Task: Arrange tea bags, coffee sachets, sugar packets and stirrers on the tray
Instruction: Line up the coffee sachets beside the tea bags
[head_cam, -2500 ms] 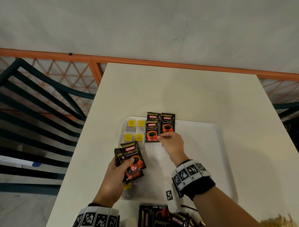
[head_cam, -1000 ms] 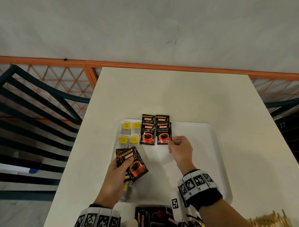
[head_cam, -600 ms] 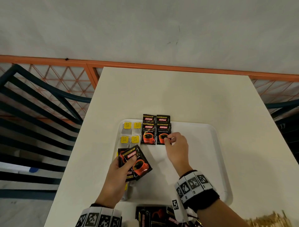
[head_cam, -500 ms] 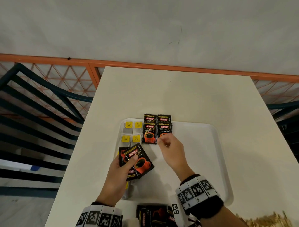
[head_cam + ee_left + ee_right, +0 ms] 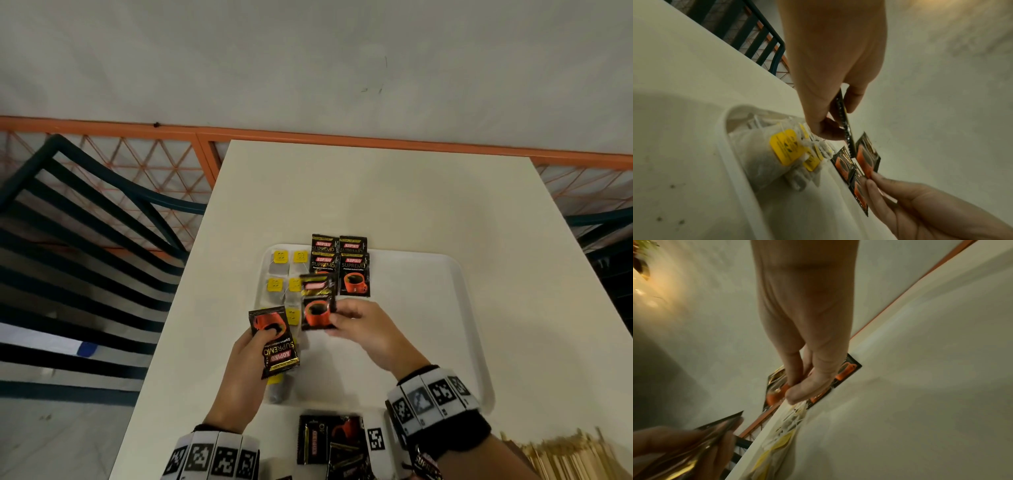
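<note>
Both hands were occupied; a coffee sachet [image 5: 317, 310] was pinched by the right hand [image 5: 363, 330] at frame centre, another sachet [image 5: 274, 341] gripped by the left hand [image 5: 245, 370]; the laid sachets [image 5: 354, 274] on the tray [image 5: 445, 308] could be knocked askew if it were lowered carelessly.

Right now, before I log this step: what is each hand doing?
Left hand: grips a coffee sachet, possibly more than one.
Right hand: pinches one coffee sachet over the tray.

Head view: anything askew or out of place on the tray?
Mostly tidy. The far coffee sachets overhang the tray rim onto the table. The left hand holds a sachet print upside down, unlike the laid ones. The right hand pinches another sachet, not yet placed.
</note>
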A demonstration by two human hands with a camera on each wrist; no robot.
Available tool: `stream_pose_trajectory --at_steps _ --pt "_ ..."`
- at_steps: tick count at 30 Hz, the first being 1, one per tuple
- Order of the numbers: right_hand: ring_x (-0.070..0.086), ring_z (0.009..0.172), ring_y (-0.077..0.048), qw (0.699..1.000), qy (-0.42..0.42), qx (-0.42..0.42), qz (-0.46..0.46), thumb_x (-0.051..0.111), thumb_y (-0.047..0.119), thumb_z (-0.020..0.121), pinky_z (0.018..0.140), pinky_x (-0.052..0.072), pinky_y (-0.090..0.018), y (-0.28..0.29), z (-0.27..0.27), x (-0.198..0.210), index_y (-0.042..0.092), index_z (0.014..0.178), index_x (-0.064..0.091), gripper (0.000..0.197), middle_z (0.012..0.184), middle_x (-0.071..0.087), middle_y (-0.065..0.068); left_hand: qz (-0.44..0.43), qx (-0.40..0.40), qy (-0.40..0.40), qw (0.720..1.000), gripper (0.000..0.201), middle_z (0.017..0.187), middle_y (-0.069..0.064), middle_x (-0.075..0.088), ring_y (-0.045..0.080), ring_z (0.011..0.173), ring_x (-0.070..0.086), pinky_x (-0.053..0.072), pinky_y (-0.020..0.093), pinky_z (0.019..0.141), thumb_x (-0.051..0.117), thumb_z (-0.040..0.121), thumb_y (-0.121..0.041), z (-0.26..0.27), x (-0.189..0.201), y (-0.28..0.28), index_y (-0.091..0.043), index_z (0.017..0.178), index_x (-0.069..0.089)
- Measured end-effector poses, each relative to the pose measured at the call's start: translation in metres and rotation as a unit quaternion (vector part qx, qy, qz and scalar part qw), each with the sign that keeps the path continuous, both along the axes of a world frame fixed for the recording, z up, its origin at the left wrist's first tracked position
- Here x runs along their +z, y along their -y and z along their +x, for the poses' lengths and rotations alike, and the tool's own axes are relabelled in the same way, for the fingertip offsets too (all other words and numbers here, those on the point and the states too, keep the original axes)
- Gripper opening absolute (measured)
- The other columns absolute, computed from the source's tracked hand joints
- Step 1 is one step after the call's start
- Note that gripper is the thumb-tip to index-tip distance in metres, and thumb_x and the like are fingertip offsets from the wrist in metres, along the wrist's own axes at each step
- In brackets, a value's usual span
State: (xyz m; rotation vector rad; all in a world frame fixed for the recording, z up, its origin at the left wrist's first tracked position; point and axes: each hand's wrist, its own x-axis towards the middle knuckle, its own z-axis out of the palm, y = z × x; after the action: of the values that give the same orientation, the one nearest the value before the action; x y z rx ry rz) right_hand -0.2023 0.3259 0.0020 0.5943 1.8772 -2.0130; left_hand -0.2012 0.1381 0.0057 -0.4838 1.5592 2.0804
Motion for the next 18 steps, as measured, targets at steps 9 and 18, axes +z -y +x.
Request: stream_pose_trajectory --at_steps 9,18 --pt "0.057 0.063 -0.016 0.976 0.062 -0.147 0.145 0.069 0.006 0.079 0.072 0.055 -0.032 0.004 -0.022 -0.024 0.008 0.088 0.060 0.013 0.081 0.062 -0.007 -0.015 0.004 -0.016 1.000 0.019 0.079 0.009 0.073 0.019 0.068 0.071 0.055 0.023 0.052 0.045 0.093 -0.006 0.011 0.004 0.009 -0.012 0.097 0.063" --pt "0.056 0.072 -0.007 0.953 -0.025 -0.101 0.283 0.068 0.019 0.082 0.065 0.046 -0.013 0.006 -0.019 -0.020 0.011 0.094 0.059 0.017 0.080 0.059 0.004 -0.103 -0.023 -0.083 0.991 0.020 0.093 0.005 0.072 0.022 0.089 0.067 0.053 0.031 0.074 0.059 0.086 -0.003 0.013 0.001 0.002 -0.019 0.096 0.065"
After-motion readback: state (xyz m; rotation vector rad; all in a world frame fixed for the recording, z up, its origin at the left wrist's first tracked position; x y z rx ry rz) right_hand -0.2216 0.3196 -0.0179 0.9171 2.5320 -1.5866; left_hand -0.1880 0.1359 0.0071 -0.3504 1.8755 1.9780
